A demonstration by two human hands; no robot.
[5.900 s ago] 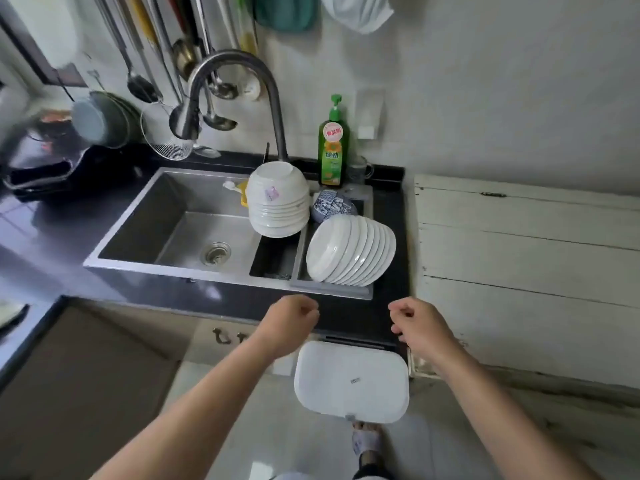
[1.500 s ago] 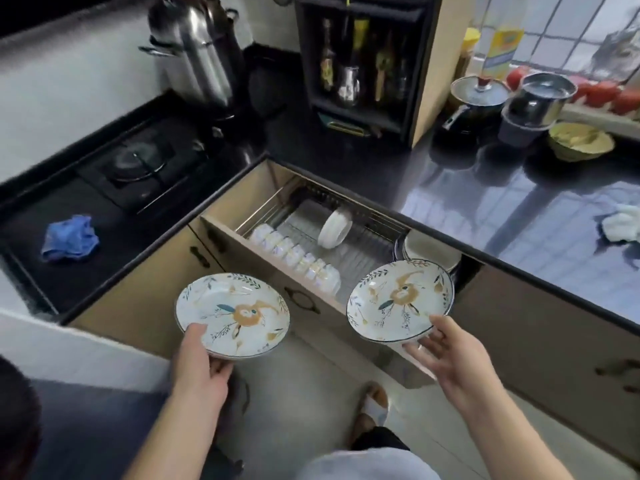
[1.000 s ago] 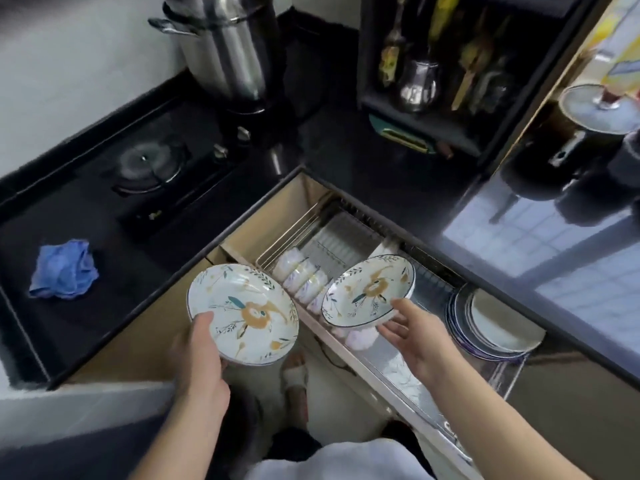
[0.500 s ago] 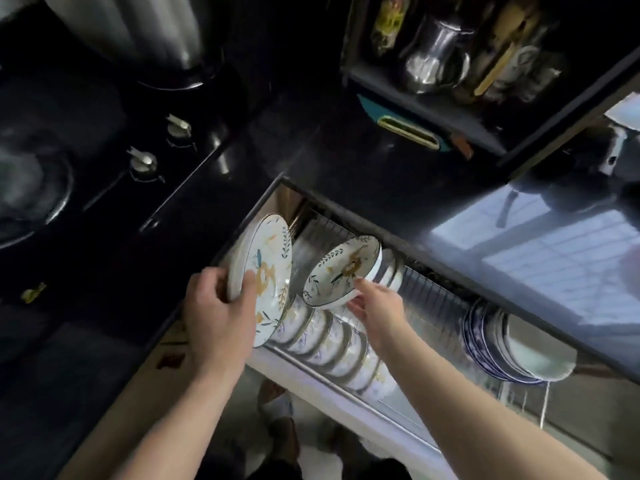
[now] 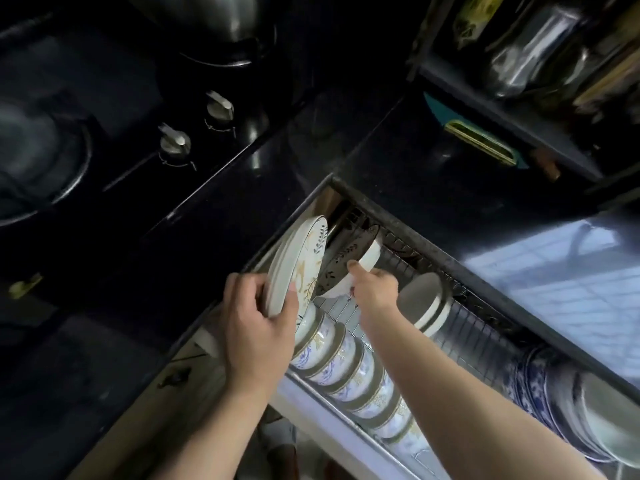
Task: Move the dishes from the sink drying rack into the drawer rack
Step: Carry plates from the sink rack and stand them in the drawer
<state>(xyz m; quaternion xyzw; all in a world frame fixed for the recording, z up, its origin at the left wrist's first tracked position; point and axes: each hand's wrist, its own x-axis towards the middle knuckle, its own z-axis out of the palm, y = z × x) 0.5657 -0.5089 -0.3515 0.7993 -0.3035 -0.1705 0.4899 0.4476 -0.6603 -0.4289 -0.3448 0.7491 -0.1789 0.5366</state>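
1. Over the open drawer rack (image 5: 467, 327), at its far left end, both hands work with floral plates held on edge.
2. Right hand (image 5: 374, 289) pinches the second plate (image 5: 349, 268), tilted, its lower rim down among the rack wires behind the row of small bowls (image 5: 346, 365).
3. Left hand (image 5: 256, 327) grips the first plate (image 5: 298, 268) upright, above the rack's left end, just beside the second plate.
4. Step in hand: seating the second plate in the rack.
5. Next, I judge, the right hand needs to let go once the plate stands, then the first plate needs a slot beside it without knocking the bowls.
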